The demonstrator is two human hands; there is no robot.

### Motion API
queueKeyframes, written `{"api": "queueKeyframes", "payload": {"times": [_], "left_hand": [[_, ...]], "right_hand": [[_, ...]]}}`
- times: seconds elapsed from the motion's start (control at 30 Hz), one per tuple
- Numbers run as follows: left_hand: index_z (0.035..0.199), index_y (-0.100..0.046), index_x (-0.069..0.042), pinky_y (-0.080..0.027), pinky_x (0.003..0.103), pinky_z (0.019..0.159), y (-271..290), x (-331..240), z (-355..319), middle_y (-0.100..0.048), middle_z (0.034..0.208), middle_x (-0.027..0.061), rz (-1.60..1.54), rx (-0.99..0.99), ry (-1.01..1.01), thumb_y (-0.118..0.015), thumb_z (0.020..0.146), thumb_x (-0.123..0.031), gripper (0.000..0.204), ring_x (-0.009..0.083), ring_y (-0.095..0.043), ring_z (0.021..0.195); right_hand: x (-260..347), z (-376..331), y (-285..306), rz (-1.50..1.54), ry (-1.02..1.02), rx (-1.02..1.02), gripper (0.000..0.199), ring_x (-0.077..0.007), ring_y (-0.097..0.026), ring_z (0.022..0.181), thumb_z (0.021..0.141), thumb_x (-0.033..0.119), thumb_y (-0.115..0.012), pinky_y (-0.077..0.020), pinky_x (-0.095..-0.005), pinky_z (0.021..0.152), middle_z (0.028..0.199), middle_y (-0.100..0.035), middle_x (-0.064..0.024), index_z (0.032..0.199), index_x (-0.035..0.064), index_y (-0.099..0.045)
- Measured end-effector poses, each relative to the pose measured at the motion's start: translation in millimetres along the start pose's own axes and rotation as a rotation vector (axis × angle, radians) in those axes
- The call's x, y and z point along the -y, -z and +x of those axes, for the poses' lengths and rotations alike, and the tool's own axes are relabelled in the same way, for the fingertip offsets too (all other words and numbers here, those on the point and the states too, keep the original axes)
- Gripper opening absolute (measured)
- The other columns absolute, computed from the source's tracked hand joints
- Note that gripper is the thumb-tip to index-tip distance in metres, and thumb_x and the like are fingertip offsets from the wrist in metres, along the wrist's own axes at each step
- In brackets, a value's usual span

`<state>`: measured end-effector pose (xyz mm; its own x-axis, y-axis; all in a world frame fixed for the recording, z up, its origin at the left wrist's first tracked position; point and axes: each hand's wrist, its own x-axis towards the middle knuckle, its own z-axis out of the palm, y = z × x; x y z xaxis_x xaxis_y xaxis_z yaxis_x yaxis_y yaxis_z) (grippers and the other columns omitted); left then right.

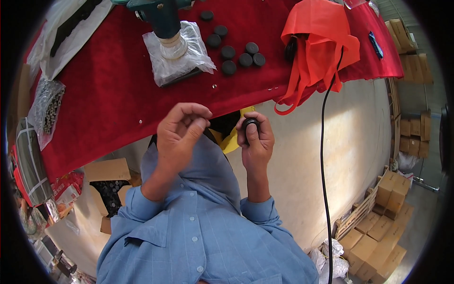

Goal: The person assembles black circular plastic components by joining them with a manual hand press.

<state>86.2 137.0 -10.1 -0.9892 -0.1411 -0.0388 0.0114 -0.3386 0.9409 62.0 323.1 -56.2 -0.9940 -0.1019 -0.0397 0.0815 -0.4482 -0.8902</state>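
My right hand (256,137) grips a black round cap-like piece (250,123) with the thumb across its face, just off the table's front edge. To its left my left hand (182,130) is raised at about the same height. Its fingers are curled in toward the thumb, and whatever they may pinch is too small or hidden to make out. Several similar black round pieces (228,52) lie in a loose group on the red cloth-covered table (109,90). A few tiny shiny bits (214,86) are scattered near the table's edge.
Left of the black pieces stands a dark green machine (163,19) on a plastic-wrapped base (182,59). A red fabric bag (317,38) hangs over the table edge, with a black cable (323,156) running down. Cartons (373,236) are stacked at right; an open box (111,189) is at left.
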Motion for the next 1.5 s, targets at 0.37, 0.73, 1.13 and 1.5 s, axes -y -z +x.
{"api": "queueKeyframes", "payload": {"times": [0.37, 0.73, 1.13, 1.5], "left_hand": [[0.114, -0.065, -0.004, -0.05, 0.035, 0.084, -8.0, 4.3, 78.1, -0.066, 0.108, 0.0116, 1.073, -0.026, -0.612, -0.068, 0.088, -0.004, 0.027, 0.0254, -0.065, 0.095], [0.11, -0.068, -0.008, -0.045, 0.043, 0.085, -25.3, 35.1, 117.1, -0.065, 0.102, 0.0079, 1.416, 0.061, -0.64, -0.077, 0.083, -0.019, 0.03, 0.0281, -0.061, 0.1], [0.101, -0.069, -0.003, -0.055, 0.038, 0.072, -18.2, 34.0, 81.9, -0.063, 0.096, 0.0126, 0.769, 0.089, -0.465, -0.077, 0.076, 0.002, 0.027, 0.0309, -0.067, 0.083], [0.103, -0.073, -0.004, -0.056, 0.03, 0.067, -17.1, 1.6, 22.4, -0.066, 0.095, 0.0094, 0.616, 0.012, -0.514, -0.081, 0.07, 0.006, 0.036, 0.0196, -0.067, 0.081]], "right_hand": [[-146.4, 10.6, 89.6, -0.932, -0.026, -0.261, 0.028, -0.0346, -0.069, 0.094, 0.089, 0.002, -0.06, -0.0532, -0.0414, 0.082, 0.099, -0.069, -0.0196, 0.117, 0.003, -0.06], [-182.4, 24.9, 125.6, -1.208, 0.155, -0.216, 0.03, -0.0422, -0.065, 0.1, 0.086, 0.001, -0.061, -0.0519, -0.0472, 0.088, 0.104, -0.067, -0.0228, 0.116, 0.0014, -0.062], [16.7, 29.3, 15.1, -0.505, 0.094, -0.134, 0.026, -0.0162, -0.069, 0.091, 0.094, 0.001, -0.065, -0.0553, -0.029, 0.08, 0.104, -0.067, -0.0098, 0.12, -0.0021, -0.064], [31.7, 22.7, -21.1, -0.606, 0.485, 0.131, 0.032, -0.0251, -0.067, 0.096, 0.079, -0.011, -0.069, -0.0537, -0.0321, 0.083, 0.105, -0.068, -0.0138, 0.108, 0.0005, -0.066]]}}
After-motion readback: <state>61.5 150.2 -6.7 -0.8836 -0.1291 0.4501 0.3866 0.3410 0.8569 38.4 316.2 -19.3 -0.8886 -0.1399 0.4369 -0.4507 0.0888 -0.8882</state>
